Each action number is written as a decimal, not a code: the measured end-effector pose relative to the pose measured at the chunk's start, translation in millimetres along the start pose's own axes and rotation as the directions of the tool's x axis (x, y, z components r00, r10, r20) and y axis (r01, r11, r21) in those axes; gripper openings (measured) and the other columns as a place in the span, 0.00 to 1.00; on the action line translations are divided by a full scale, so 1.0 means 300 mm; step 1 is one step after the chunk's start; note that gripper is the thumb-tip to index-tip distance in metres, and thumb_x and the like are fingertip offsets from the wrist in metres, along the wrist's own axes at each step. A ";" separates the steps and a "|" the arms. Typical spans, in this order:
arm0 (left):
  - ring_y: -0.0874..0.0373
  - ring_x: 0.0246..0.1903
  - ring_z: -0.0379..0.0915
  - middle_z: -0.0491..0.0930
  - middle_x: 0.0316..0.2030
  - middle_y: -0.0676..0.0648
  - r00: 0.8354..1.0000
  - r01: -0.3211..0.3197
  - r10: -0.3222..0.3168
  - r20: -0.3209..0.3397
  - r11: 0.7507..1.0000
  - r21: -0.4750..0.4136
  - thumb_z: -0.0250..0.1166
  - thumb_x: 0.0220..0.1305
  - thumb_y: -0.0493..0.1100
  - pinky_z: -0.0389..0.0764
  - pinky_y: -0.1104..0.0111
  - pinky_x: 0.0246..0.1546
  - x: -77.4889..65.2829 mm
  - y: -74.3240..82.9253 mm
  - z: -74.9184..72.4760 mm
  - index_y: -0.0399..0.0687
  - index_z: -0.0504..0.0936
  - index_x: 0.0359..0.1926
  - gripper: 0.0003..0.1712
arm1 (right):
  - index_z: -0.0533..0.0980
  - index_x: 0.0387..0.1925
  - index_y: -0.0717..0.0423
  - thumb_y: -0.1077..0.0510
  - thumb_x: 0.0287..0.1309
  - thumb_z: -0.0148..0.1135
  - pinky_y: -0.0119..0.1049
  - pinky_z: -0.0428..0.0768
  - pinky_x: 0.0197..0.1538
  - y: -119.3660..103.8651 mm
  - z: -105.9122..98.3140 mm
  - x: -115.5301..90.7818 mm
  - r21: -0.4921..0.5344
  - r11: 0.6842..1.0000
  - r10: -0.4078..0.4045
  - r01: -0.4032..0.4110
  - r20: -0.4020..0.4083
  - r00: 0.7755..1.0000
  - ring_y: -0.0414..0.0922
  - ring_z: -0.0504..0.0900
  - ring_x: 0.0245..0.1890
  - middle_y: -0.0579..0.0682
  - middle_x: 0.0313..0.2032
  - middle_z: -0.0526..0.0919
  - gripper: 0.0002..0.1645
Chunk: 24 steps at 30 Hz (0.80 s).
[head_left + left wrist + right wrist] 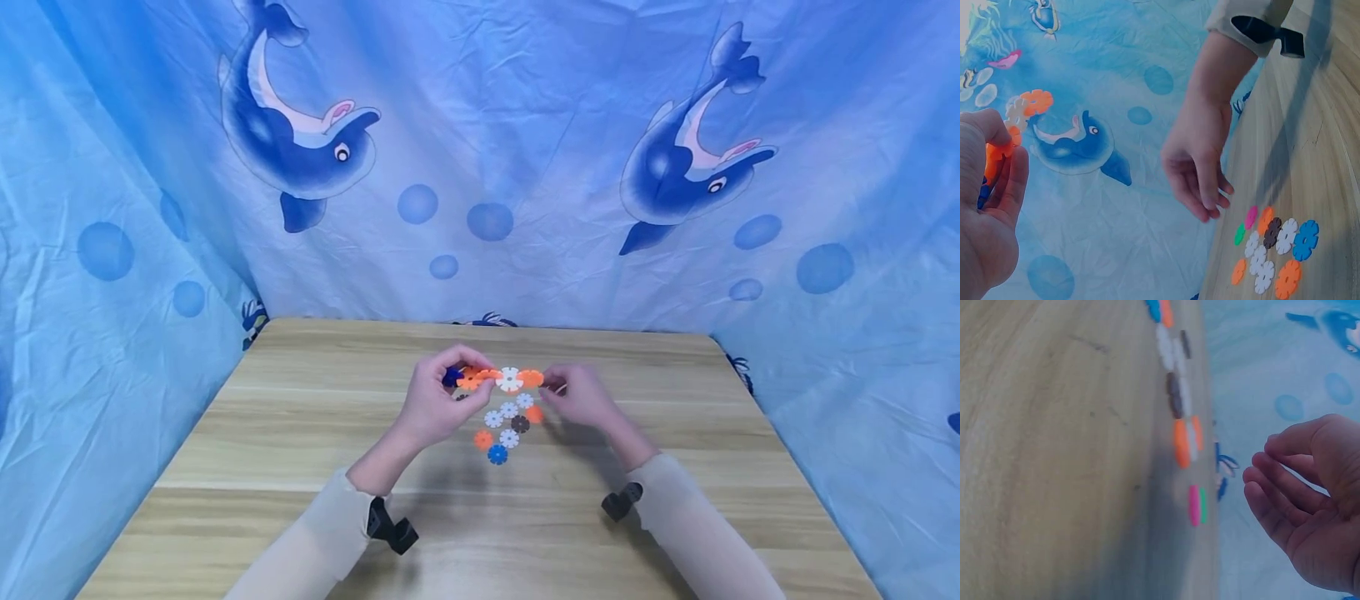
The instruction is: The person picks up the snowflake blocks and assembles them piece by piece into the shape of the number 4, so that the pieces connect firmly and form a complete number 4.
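A short chain of interlocking snowflake discs [510,381], with dark blue, orange and white pieces, is held above the table. My left hand [435,404] pinches its orange part between thumb and fingers. In the left wrist view the joined white and orange discs [1036,102] stick out past the fingertips. Close to the chain's right end in the head view is my right hand [583,396]. Its fingers are loosely bent, and the right wrist view shows nothing in that hand [1316,506]. Below lie loose discs, among them a blue one [497,454] and a brown one [520,424].
The loose discs lie flat on a wooden table [315,467]; pink [1251,217] and green [1239,235] ones show in the left wrist view. A blue cloth with dolphins [562,150] hangs behind the table and along its sides. Each wrist wears a black camera mount [392,527].
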<state>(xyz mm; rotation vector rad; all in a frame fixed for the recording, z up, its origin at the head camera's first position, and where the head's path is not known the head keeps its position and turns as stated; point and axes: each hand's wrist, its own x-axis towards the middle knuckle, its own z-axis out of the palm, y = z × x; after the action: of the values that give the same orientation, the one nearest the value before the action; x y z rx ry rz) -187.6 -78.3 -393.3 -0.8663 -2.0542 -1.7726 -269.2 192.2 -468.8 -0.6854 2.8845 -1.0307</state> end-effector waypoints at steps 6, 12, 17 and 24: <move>0.64 0.39 0.84 0.88 0.43 0.38 1.000 -0.009 0.009 0.004 1.000 -0.002 0.71 0.63 0.27 0.90 0.70 0.40 0.002 -0.001 0.011 0.40 0.86 0.43 0.10 | 0.83 0.30 0.52 0.57 0.67 0.70 0.33 0.77 0.27 0.009 0.065 0.038 -0.089 0.995 0.053 -0.050 0.029 0.998 0.41 0.76 0.21 0.45 0.21 0.80 0.08; 0.63 0.38 0.84 0.87 0.42 0.39 1.000 -0.022 0.022 0.006 1.000 -0.001 0.71 0.61 0.26 0.90 0.70 0.38 0.003 -0.003 0.020 0.40 0.85 0.42 0.10 | 0.86 0.38 0.53 0.57 0.64 0.72 0.36 0.83 0.36 0.007 0.122 0.058 -0.197 0.980 0.023 -0.020 0.013 1.000 0.40 0.77 0.25 0.45 0.25 0.83 0.04; 0.65 0.38 0.83 0.87 0.43 0.38 1.000 -0.015 0.015 0.008 1.000 -0.007 0.71 0.63 0.27 0.91 0.70 0.39 -0.001 -0.005 0.021 0.39 0.85 0.42 0.09 | 0.86 0.42 0.55 0.58 0.63 0.73 0.40 0.88 0.44 -0.003 0.145 0.066 -0.219 0.974 0.055 -0.050 0.019 0.998 0.40 0.80 0.29 0.47 0.32 0.87 0.07; 0.62 0.39 0.84 0.88 0.44 0.39 1.000 -0.004 0.004 0.013 1.000 -0.011 0.71 0.63 0.27 0.91 0.70 0.41 -0.002 -0.008 0.023 0.40 0.86 0.43 0.09 | 0.84 0.40 0.59 0.60 0.62 0.75 0.42 0.87 0.44 -0.015 0.154 0.064 -0.177 0.981 0.085 -0.082 0.010 0.996 0.41 0.78 0.30 0.47 0.31 0.83 0.08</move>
<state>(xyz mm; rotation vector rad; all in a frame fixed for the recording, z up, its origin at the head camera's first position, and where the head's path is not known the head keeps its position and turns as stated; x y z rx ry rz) -187.4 -72.1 -396.9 -0.8865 -2.0509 -1.7831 -278.0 153.7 -499.6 -0.5699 2.9859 -0.7622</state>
